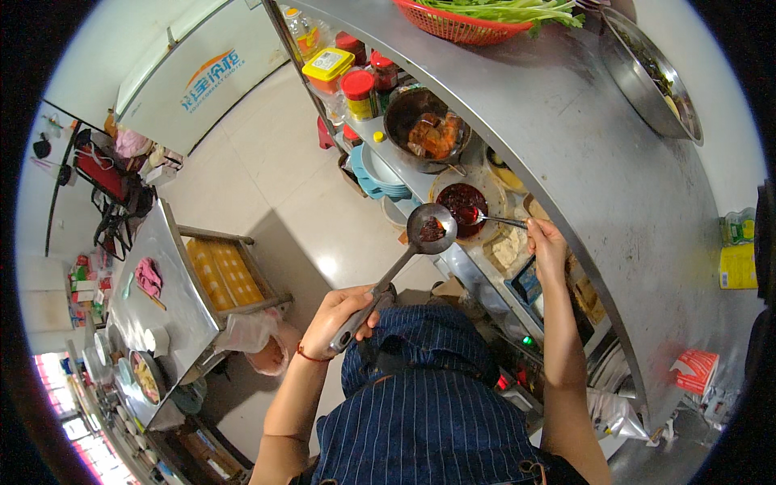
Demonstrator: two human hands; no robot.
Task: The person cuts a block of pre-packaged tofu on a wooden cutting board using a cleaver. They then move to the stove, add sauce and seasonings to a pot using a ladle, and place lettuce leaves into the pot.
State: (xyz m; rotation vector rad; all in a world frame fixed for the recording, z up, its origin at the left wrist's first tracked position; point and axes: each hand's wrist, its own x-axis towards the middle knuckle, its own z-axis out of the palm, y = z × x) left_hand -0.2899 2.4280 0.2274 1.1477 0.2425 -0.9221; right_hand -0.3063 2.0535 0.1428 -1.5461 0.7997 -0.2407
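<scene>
My left hand is closed around the handle of a metal ladle, whose bowl holds a small amount of dark red chili sauce. My right hand grips the handle of a metal spoon. The spoon's bowl rests in a round container of dark red oily sauce on the shelf under the steel counter. The ladle's bowl is just left of that container. Behind it stands a dark pot with reddish-brown food inside. A tub of pale paste lies nearer to me.
The steel counter overhangs the shelf on the right, bearing a red basket of greens and a metal bowl. Lidded jars and stacked blue-rimmed dishes stand along the shelf. Another steel table is at left.
</scene>
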